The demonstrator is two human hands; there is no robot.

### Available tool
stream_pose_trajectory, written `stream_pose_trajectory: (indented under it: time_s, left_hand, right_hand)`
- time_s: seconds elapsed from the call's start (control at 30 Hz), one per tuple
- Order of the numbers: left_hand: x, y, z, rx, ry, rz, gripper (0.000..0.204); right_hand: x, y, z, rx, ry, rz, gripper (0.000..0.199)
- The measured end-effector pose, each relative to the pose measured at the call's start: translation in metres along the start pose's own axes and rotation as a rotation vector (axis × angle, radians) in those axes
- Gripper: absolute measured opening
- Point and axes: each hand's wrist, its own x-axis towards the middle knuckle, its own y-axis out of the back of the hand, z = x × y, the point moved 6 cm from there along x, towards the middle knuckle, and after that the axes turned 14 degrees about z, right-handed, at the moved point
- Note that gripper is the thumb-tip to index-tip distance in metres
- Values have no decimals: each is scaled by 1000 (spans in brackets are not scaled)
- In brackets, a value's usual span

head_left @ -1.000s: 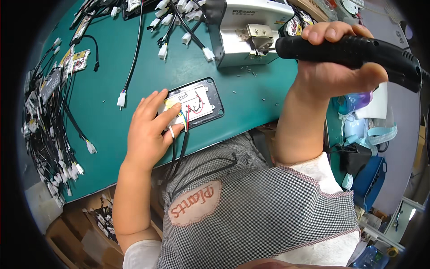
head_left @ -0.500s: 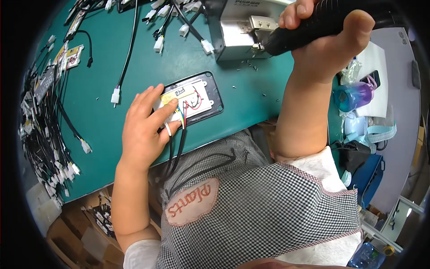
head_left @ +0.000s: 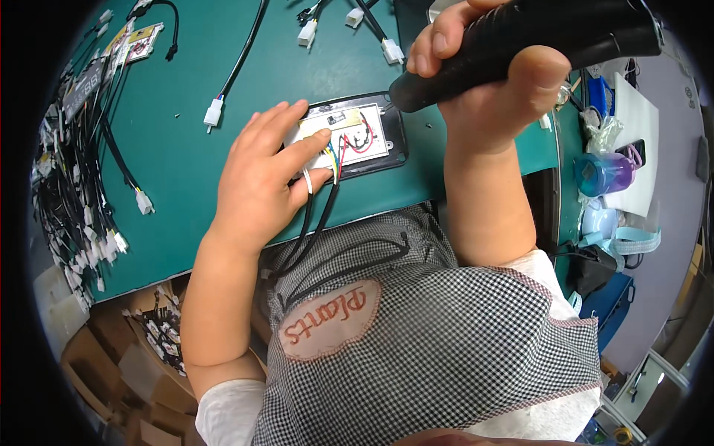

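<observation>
My left hand (head_left: 269, 167) rests over a white-backed circuit board (head_left: 364, 152) lying in a black plastic cover (head_left: 397, 141). Its fingertips press on the board's left side, with the thumb and forefinger at the coloured wires (head_left: 334, 154). Black cables (head_left: 325, 212) run from there over the table's near edge. In my right hand (head_left: 494, 97) is a thick black handheld tool, looking like an electric screwdriver (head_left: 491, 63). Its blunt front end is over the cover's far right corner; the bit, if any, is hidden.
Bundles of black cables with white connectors (head_left: 93, 230) fill the left side of the green table (head_left: 182, 186). A single cable's white plug (head_left: 213, 113) lies beyond my left hand. At right are a blue-purple cup (head_left: 595, 175) and a phone (head_left: 634, 152). Boxes (head_left: 137, 379) stand below.
My right hand has brought the black tool from the metal box at the back to the cover's far right corner. The view has shifted; the cover has moved slightly right under my left hand.
</observation>
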Motion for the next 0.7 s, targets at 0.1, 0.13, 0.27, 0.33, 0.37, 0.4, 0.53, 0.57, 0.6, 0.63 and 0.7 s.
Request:
stream_pose_trajectory:
  time_s: [0.1, 0.13, 0.27, 0.33, 0.37, 0.4, 0.53, 0.57, 0.6, 0.63, 0.7]
  left_hand:
    - [-1, 0, 0, 3, 5, -2, 47]
    - [-1, 0, 1, 2, 6, -5, 47]
    - [1, 2, 3, 0, 15, -9, 48]
    - [0, 2, 3, -8, 18, -7, 49]
    - [0, 3, 3, -11, 19, -5, 49]
    - [0, 3, 3, -14, 22, -6, 49]
    - [2, 0, 2, -18, 14, -16, 49]
    - [2, -1, 2, -14, 10, -21, 49]
    - [2, 0, 2, -8, 12, -29, 48]
    - [3, 1, 2, -12, 8, -30, 48]
    - [2, -2, 3, 2, 34, -48, 47]
  right_hand:
    - [-1, -2, 6, -44, 11, -69, 86]
    - [-2, -3, 7, -54, 8, -89, 84]
    - [-2, -1, 16, -42, -9, -248, 80]
    - [-3, 1, 21, -65, -49, -238, 81]
    - [-5, 1, 22, -82, -88, -190, 81]
    - [-6, 1, 24, -97, -128, -144, 82]
    - [-2, 12, 19, -130, -91, -18, 76]
    - [1, 12, 14, -147, -61, 18, 74]
    - [1, 10, 1, -248, 0, 69, 74]
    - [9, 9, -15, -172, 95, 74, 74]
    - [19, 5, -51, -135, 229, 176, 74]
